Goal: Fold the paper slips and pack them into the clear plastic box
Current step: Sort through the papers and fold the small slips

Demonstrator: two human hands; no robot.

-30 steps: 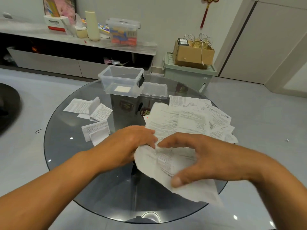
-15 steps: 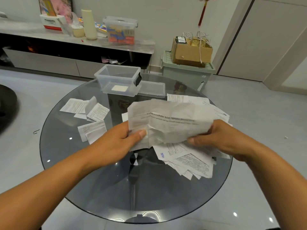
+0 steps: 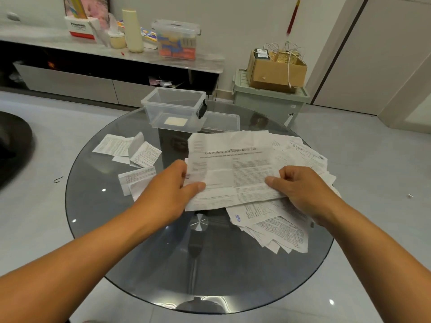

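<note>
Left hand: the left hand (image 3: 171, 190) pinches the left edge of a large creased white printed paper sheet (image 3: 229, 170), thumb on top, fingers hidden behind the paper
Right hand: the right hand (image 3: 300, 188) grips the same sheet at its lower right edge, thumb pressed on the printed face, fingers curled beneath
Held sheet: spread between the two hands above the round dark glass table (image 3: 149, 259); tilted with its printed side toward the camera; fold lines visible across it; heading text too blurred to read fully
Loose pile: a heap of unfolded white printed paper slips (image 3: 277, 226) lies on the right part of the table, beneath and behind the held sheet; some corners reach the table's right rim
Folded slips: several small folded white paper slips (image 3: 130, 149) lie on the left part of the table, well apart from the pile
Box: the clear rectangular plastic box with a black latch (image 3: 175, 108) stands open at the far side of the table; one pale folded piece lies on its bottom
Lid: a clear plastic lid (image 3: 221, 121) lies flat just beside the box, on its right
Background: a pale green storage bin (image 3: 268, 101) on the floor carries a brown cardboard box (image 3: 276, 69)
</note>
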